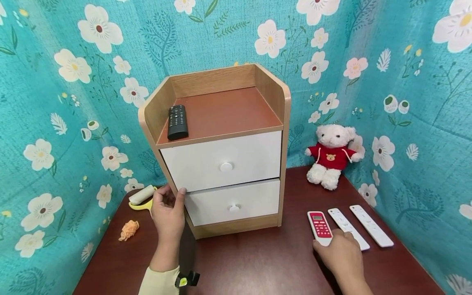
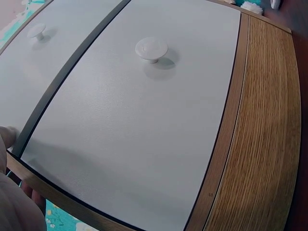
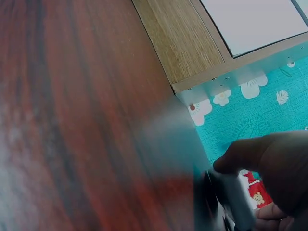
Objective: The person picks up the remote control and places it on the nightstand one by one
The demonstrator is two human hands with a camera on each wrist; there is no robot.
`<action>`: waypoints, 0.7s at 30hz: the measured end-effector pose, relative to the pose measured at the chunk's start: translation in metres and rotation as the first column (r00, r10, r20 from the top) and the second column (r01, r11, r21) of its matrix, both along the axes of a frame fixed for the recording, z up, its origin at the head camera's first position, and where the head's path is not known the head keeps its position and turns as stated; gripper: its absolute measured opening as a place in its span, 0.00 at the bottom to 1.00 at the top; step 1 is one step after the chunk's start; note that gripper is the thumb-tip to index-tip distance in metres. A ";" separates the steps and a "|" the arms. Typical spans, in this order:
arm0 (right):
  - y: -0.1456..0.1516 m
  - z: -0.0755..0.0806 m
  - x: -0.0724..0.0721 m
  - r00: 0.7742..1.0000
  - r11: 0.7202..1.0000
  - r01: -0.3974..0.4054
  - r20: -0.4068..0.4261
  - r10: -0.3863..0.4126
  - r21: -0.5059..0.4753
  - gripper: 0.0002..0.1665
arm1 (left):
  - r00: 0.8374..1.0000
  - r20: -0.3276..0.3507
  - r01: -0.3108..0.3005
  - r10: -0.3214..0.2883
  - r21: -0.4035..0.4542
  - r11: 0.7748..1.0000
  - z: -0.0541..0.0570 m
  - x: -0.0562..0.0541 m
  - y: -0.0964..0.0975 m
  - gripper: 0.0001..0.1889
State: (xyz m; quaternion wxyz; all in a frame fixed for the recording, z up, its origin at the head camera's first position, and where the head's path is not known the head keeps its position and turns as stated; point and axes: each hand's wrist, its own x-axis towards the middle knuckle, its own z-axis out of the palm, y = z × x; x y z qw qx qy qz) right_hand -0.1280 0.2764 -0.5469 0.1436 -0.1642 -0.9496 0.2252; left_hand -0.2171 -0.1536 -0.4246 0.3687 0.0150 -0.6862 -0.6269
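Note:
My left hand (image 1: 169,211) grips the left side edge of a small two-drawer cabinet (image 1: 237,227). Its thumb lies on the white front at the gap between the upper drawer (image 1: 199,164) and the lower drawer (image 1: 210,209); the fingers go round behind the side panel. Both drawers are closed, each with a round white knob. On the right, my right hand (image 1: 343,254) holds the near end of a white remote control with a red face (image 1: 320,225), thumb on one side and fingers on the other. In the right wrist view this remote (image 3: 233,199) is blurred and partly hidden by the hand.
A black remote (image 1: 178,122) lies on the cabinet top. Two white remotes (image 1: 370,225) lie right of my right hand, below a white teddy bear (image 1: 332,155) in red. At left are a yellow-handled lint roller (image 1: 143,196) and an orange fuzzy thing (image 1: 129,230).

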 end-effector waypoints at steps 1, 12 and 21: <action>-0.001 0.001 0.000 1.000 1.000 0.005 -0.019 -0.005 -0.006 0.39 | 1.000 0.003 -0.003 0.003 -0.002 1.000 0.000 0.000 0.000 0.21; -0.015 0.019 0.002 0.980 0.994 0.064 -0.180 -0.079 -0.090 0.43 | 0.999 0.038 0.000 0.000 -0.004 1.000 0.002 0.001 -0.001 0.21; -0.031 0.051 0.015 0.971 0.981 0.083 -0.207 -0.119 -0.174 0.47 | 1.000 0.019 0.011 -0.011 0.005 1.000 0.001 0.000 -0.001 0.21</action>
